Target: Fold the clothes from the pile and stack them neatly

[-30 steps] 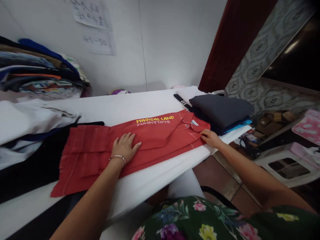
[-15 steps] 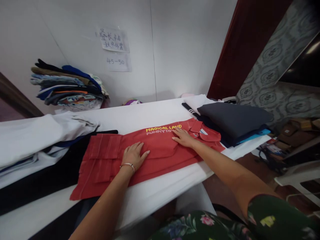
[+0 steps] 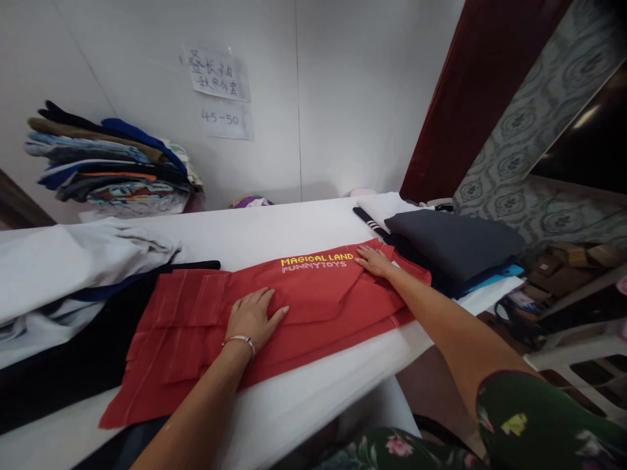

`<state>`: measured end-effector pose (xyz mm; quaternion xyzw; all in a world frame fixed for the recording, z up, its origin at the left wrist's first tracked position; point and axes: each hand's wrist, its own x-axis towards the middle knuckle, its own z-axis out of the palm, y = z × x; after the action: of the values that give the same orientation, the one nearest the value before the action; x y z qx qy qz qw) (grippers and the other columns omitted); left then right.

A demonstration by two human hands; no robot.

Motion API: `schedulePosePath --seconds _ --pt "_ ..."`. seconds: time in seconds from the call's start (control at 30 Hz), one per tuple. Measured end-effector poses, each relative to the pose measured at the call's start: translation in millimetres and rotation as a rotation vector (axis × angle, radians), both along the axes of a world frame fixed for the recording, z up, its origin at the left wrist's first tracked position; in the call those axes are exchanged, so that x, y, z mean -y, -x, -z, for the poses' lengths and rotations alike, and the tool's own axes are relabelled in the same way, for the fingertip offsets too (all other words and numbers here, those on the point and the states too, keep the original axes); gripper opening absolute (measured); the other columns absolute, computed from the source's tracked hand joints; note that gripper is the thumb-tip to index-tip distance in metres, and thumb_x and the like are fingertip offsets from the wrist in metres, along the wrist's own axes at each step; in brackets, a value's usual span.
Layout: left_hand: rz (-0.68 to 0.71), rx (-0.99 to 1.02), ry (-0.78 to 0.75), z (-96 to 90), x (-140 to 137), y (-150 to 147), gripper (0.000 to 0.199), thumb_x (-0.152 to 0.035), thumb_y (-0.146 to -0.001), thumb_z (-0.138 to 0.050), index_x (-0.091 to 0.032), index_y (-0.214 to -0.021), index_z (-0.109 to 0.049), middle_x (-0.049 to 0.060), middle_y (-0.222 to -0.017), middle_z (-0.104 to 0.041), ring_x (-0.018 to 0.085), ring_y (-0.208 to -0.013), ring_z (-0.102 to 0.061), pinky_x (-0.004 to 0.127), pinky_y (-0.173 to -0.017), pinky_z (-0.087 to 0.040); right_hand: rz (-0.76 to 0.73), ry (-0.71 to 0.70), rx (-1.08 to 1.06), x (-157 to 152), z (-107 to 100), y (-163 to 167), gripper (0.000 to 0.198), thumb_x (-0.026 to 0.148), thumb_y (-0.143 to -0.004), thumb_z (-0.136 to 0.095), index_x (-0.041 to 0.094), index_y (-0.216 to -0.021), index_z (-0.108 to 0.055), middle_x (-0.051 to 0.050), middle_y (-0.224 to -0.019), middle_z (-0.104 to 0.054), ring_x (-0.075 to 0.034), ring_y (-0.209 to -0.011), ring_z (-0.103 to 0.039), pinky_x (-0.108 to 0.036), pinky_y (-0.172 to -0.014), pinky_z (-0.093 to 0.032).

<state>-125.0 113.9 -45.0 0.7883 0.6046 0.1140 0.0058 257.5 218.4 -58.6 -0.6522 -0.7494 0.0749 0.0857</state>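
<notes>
A red shirt (image 3: 304, 300) with "MAGICAL LAND FUNNYTOYS" lettering lies folded lengthwise on the white-covered table (image 3: 294, 222), its sleeves laid over the body and its hem toward the left. My left hand (image 3: 252, 316), with a bracelet at the wrist, rests on the shirt left of the lettering, fingers spread. Near the collar end, my right hand (image 3: 375, 261) lies on the fabric just right of the lettering, fingers stretched out. My right hand and forearm partly hide the collar.
Dark folded clothes (image 3: 455, 245) lie at the right end. White garments (image 3: 73, 267) and black cloth (image 3: 93, 333) spread over the left side. A tall pile of folded clothes (image 3: 117, 163) stands at the back left. Paper signs (image 3: 220, 78) hang on the wall.
My right hand has slid right toward the collar, uncovering the end of the lettering. The collar is less visible. My left hand has stayed on nearly the same part of the shirt; the view has shifted slightly.
</notes>
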Motion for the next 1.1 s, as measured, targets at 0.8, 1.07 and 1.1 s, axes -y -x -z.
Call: schedulePosePath --seconds 0.8,1.07,1.1 --pt "-0.114 -0.018 -0.087 -5.8 -6 21 0.045 -0.043 -0.089 -0.033 -0.019 -0.110 -0.065 0.012 -0.123 -0.063 0.025 -0.117 -0.053 0.041 -0.099 -0.038 0.350 -0.279 -0.021 -3 17 -12 0.049 0.022 -0.087 -0.036 0.018 -0.135 -0.047 -0.010 -0.148 -0.036 -0.029 -0.137 -0.026 -0.049 -0.107 -0.028" --pt "-0.224 -0.017 -0.103 -4.6 -5 33 0.046 -0.043 -0.088 -0.033 -0.020 -0.110 -0.066 0.011 -0.128 -0.060 0.025 -0.123 -0.048 0.046 -0.107 -0.026 0.358 -0.135 -0.003 -11 13 -23 0.043 0.028 -0.090 -0.036 0.022 -0.127 -0.056 -0.011 -0.139 -0.047 -0.028 -0.128 -0.040 -0.046 -0.105 -0.033" --pt "-0.225 -0.012 -0.091 -5.0 -5 33 0.046 -0.044 -0.088 -0.033 -0.020 -0.110 -0.066 0.011 -0.128 -0.059 0.026 -0.124 -0.048 0.046 -0.107 -0.026 0.343 -0.123 -0.001 -11 12 -26 0.042 0.029 -0.090 -0.036 0.023 -0.127 -0.056 -0.010 -0.139 -0.048 -0.027 -0.128 -0.041 -0.045 -0.105 -0.033"
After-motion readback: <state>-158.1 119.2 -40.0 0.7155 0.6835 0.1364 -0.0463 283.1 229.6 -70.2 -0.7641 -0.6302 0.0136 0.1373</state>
